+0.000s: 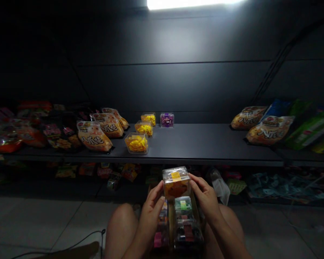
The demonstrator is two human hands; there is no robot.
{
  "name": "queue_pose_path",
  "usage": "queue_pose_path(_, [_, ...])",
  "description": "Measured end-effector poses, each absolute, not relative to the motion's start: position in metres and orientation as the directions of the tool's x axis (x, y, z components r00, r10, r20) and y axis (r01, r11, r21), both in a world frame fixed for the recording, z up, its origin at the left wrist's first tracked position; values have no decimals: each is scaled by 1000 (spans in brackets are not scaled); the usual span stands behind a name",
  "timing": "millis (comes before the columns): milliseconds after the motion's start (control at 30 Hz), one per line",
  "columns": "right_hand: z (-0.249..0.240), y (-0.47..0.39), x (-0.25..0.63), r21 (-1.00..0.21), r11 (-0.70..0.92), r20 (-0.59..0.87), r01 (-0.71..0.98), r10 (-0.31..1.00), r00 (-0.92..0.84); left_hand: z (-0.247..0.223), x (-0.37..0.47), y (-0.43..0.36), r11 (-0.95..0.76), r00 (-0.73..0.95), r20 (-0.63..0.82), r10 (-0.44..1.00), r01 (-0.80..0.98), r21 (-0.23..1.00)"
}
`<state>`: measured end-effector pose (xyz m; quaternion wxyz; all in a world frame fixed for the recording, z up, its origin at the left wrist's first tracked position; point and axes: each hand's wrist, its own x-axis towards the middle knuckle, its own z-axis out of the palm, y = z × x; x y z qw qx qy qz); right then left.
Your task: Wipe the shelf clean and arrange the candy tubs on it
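Note:
Between my two hands is a clear plastic box (176, 183) with a yellow label on its lid and orange-brown contents. My left hand (153, 207) grips its left side, and my right hand (205, 192) grips its right side. The box is held just in front of the shelf edge, above an open carton (172, 223) between my knees. Inside the carton, more clear boxes show, among them one with a green label (183, 205), one with a dark red label (188, 233) and one with a pink label (158, 239).
On the grey shelf (199, 142) stand several clear boxes of yellow packets (137, 144) and one purple box (167, 120). Snack bags (94, 136) line the left, and more bags (270, 130) stand at the right. A lower shelf holds packets (129, 172). A black cable (83, 235) lies on the floor.

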<state>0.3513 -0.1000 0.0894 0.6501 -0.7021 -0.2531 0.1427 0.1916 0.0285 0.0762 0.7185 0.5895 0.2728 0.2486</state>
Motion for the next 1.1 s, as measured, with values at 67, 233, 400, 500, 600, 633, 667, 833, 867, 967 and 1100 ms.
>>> queue_pose_path(67, [91,-95,352,-979,14,181,205,533,827,78,197,32,151,737,-56,673,-64,986])
queue_pose_path(233, [98,-80,359,-962,92,265,258,551,791,93,216,40,81,748,45,662,-131,988])
queue_pose_path(400, [107,-65,369,-955,179,296,236,572,765,114,238,54,76,740,84,667,-180,981])
queue_pose_path(500, [109,-52,377,-956,235,286,178,595,751,117,254,68,66,726,115,678,-216,974])
queue_pose_path(600, [108,-35,388,-950,272,295,156,613,733,116,272,83,56,721,138,680,-239,969])
queue_pose_path(633, [107,-29,392,-946,281,306,161,612,730,116,278,89,53,722,147,677,-246,968])
queue_pose_path(667, [106,-22,397,-942,290,317,168,608,728,116,284,94,48,722,156,674,-254,966])
queue_pose_path(833, [99,11,428,-929,312,352,198,582,733,114,318,119,22,705,175,687,-260,965])
queue_pose_path(867, [98,17,435,-926,317,362,208,577,732,113,325,124,15,701,179,691,-261,965])
queue_pose_path(967, [95,38,456,-914,326,393,241,561,729,111,348,141,-10,686,203,699,-274,962])
queue_pose_path(1100, [95,66,480,-908,339,404,246,555,727,108,378,168,-54,663,235,710,-282,958])
